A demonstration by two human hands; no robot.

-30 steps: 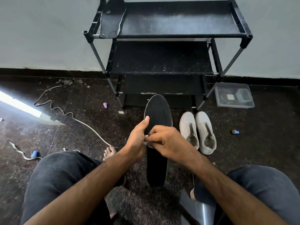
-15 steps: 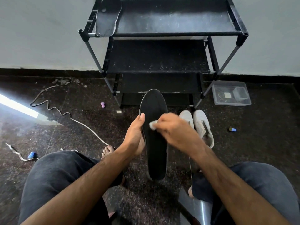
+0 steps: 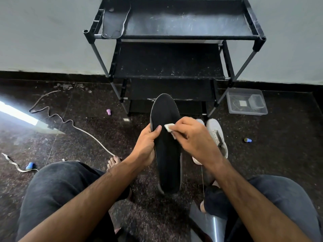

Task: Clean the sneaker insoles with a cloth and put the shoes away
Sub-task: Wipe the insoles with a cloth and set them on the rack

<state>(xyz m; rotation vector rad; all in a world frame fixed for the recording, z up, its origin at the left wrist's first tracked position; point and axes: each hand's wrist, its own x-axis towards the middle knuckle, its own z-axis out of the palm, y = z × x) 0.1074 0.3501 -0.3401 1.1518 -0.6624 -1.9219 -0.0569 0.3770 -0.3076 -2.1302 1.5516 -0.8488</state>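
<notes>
One black insole [image 3: 167, 145] ran lengthwise away from the person, toe toward the rack [image 3: 174, 75] — left hand [image 3: 146, 147] gripping its left edge, right hand [image 3: 194, 137] pinching a cloth [image 3: 169, 127] against it.

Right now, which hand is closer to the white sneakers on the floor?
Right. The right hand, pinching the cloth, overlaps the white sneakers in view; the left hand grips the insole on its far side.

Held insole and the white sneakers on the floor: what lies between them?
In the head view, the right hand, pinching a small white cloth against the insole, lies between it and the sneakers.
</notes>
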